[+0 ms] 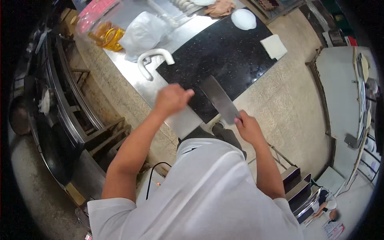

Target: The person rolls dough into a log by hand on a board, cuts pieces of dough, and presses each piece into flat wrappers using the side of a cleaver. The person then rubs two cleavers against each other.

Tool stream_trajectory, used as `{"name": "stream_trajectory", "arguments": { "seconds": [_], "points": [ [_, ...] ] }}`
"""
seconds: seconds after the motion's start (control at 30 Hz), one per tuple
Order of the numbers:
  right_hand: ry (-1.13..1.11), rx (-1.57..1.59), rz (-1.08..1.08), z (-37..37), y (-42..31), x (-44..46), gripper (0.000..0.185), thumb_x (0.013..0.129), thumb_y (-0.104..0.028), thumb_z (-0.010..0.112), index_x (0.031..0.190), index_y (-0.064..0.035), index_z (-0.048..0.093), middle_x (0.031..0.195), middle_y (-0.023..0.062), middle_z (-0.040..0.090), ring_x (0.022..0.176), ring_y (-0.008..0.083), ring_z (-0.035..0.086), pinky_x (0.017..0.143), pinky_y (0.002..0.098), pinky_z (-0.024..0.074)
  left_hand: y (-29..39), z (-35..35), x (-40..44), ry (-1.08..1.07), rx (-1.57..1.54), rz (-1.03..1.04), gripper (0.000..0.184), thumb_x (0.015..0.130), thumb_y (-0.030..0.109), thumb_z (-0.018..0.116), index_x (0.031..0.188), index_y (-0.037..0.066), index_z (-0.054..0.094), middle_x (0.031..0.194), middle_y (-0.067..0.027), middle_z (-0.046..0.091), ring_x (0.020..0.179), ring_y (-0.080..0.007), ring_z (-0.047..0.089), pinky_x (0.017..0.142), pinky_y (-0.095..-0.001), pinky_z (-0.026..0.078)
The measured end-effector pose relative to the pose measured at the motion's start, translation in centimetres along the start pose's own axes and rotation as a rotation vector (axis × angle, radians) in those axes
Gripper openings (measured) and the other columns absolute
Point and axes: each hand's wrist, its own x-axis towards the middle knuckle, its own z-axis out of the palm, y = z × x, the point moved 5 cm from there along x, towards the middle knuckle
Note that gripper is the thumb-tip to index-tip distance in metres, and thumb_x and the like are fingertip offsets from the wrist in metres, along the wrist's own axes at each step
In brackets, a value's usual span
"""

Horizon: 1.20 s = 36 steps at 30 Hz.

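Note:
My right hand (249,127) grips the handle of a cleaver (219,98); its broad blade points up and left over the black board (218,56). Beside the board's lower left edge is my left hand (173,98), slightly blurred, with fingers curled in and one digit sticking out to the right. Nothing shows in it. A white, curved roll that looks like dough (160,53) lies beyond that hand, at the board's left edge. Farther off on the board are a round white item (243,19) and, at its right edge, a folded white cloth (274,47).
A metal table (124,68) carries the board. On it stand a jar of yellow liquid (108,37), a white plastic bag (144,34) and a brown cloth (220,8). Metal kitchen equipment (66,92) runs along the left. A person (329,206) appears at far lower right.

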Motion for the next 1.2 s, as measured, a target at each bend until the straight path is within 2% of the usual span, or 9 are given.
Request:
{"name": "stream_trajectory", "arguments": {
  "seconds": [0.07, 0.13, 0.23, 0.43, 0.6, 0.8, 0.87, 0.93, 1.2],
  "points": [
    [0.089, 0.101, 0.043, -0.5, 3.6, -3.1, 0.02, 0.097, -0.022, 0.062, 0.104, -0.0037, 0.057, 0.082, 0.0213, 0.067, 0.076, 0.0399, 0.067, 0.066, 0.047, 0.0507, 3.6, 3.1, -0.3, -0.251, 0.057, 0.04, 0.041, 0.097, 0.045, 0.059, 0.09, 0.007, 0.073, 0.096, -0.0161, 0.069, 0.104, -0.0346, 0.064, 0.084, -0.0504, 0.052],
    [0.169, 0.207, 0.095, -2.4, 5.6, -6.1, 0.024, 0.098, -0.026, 0.063, 0.102, -0.0033, 0.059, 0.074, 0.0178, 0.066, 0.069, 0.0343, 0.067, 0.063, 0.042, 0.0505, 7.8, 5.4, -0.7, 0.144, 0.392, 0.501, 0.053, 0.101, 0.051, 0.051, 0.131, 0.01, 0.065, 0.146, -0.0157, 0.052, 0.142, -0.0378, 0.041, 0.115, -0.0602, 0.031],
    [0.227, 0.515, 0.315, -7.5, 7.3, -7.8, 0.028, 0.1, -0.03, 0.063, 0.105, -0.0023, 0.061, 0.071, 0.0076, 0.063, 0.062, 0.0175, 0.061, 0.059, 0.0315, 0.0472, 9.9, 7.4, 3.1, -0.071, 0.228, 0.306, 0.065, 0.101, 0.058, 0.045, 0.157, 0.024, 0.04, 0.166, -0.011, 0.026, 0.155, -0.0386, 0.015, 0.121, -0.0683, 0.005],
    [0.771, 0.632, -0.067, -16.8, 9.6, 4.9, 0.037, 0.103, -0.036, 0.058, 0.1, 0.0002, 0.061, 0.079, 0.0059, 0.062, 0.062, 0.0125, 0.058, 0.059, 0.0295, 0.0462, 13.0, 8.2, 8.7, -0.054, 0.251, 0.361, 0.067, 0.1, 0.062, 0.044, 0.156, 0.026, 0.041, 0.165, -0.013, 0.028, 0.154, -0.0398, 0.018, 0.121, -0.0659, 0.008],
    [0.346, 1.129, 0.419, -12.3, 14.2, 16.1, 0.03, 0.104, -0.033, 0.056, 0.091, -0.0072, 0.05, 0.065, 0.0034, 0.055, 0.055, 0.0137, 0.054, 0.05, 0.0311, 0.0466, 12.9, 8.1, 9.8, 0.002, 0.249, 0.328, 0.069, 0.098, 0.063, 0.044, 0.155, 0.024, 0.042, 0.165, -0.0143, 0.03, 0.154, -0.0361, 0.022, 0.124, -0.0591, 0.011],
    [0.077, 0.344, 0.334, -5.8, 10.1, 6.0, 0.041, 0.097, -0.044, 0.064, 0.1, -0.0034, 0.066, 0.072, 0.0089, 0.062, 0.06, 0.0223, 0.06, 0.059, 0.0384, 0.0487, 12.1, 6.0, 9.6, 0.001, -0.022, 0.281, 0.07, 0.097, 0.061, 0.051, 0.156, 0.025, 0.041, 0.166, -0.0119, 0.027, 0.156, -0.0346, 0.016, 0.125, -0.0564, 0.007],
    [-0.077, 0.228, 0.09, -0.4, 7.5, 2.2, 0.037, 0.093, -0.035, 0.071, 0.108, -0.0023, 0.066, 0.082, 0.0163, 0.071, 0.074, 0.0293, 0.068, 0.072, 0.0427, 0.0525, 13.2, 6.1, 7.7, -0.087, 0.116, 0.671, 0.07, 0.096, 0.061, 0.053, 0.155, 0.026, 0.043, 0.166, -0.0106, 0.029, 0.156, -0.0339, 0.016, 0.124, -0.0591, 0.006],
    [-0.198, 0.234, 0.133, 3.9, 5.6, 1.1, 0.039, 0.09, -0.035, 0.071, 0.108, -0.0004, 0.065, 0.093, 0.0259, 0.07, 0.089, 0.0432, 0.069, 0.08, 0.0492, 0.0522, 12.0, 8.5, 5.5, -0.15, 0.121, 0.713, 0.072, 0.092, 0.063, 0.055, 0.154, 0.027, 0.045, 0.165, -0.0083, 0.032, 0.156, -0.0333, 0.018, 0.124, -0.0607, 0.005],
    [-0.423, 0.232, 0.193, -1.5, 5.5, 9.0, 0.049, 0.089, -0.044, 0.071, 0.109, 0.0011, 0.066, 0.096, 0.0256, 0.071, 0.092, 0.0421, 0.07, 0.081, 0.0486, 0.0528, 11.1, 7.7, 11.0, -0.098, 0.179, 0.584, 0.077, 0.089, 0.068, 0.054, 0.154, 0.027, 0.045, 0.163, -0.0086, 0.035, 0.153, -0.0342, 0.024, 0.122, -0.0622, 0.01]
  ]
}}
